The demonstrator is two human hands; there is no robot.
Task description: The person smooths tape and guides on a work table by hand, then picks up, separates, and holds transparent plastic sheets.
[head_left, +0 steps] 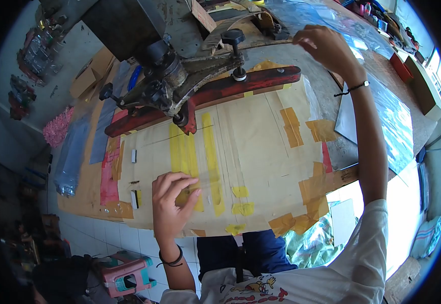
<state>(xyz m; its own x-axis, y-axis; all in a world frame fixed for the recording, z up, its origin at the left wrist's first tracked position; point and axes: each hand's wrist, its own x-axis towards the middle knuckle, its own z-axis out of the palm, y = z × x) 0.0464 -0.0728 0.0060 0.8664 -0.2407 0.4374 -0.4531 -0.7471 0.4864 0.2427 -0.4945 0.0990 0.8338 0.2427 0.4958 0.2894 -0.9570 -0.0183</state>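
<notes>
My left hand (174, 200) is over the front of a cream-coloured board (261, 147), its fingers loosely bent and the thumb apart from them. Nothing can be made out between them. Whether it touches the surface, I cannot tell. Yellow tape strips (183, 157) run beside and partly under it. My right hand (327, 48) is raised near the back right of the table, fingers loosely extended, with nothing visible in it. Between the hands, a metal press arm (200, 76) with black knobs carries a red bar (266, 78) across the back of the board.
Clear plastic sheets (398, 131) lie at the right of the table, beyond my right arm. More clear plastic (71, 157) lies at the left edge. Brown tape (311, 197) covers the board's front right corner. A pink stool (126, 276) stands on the floor below.
</notes>
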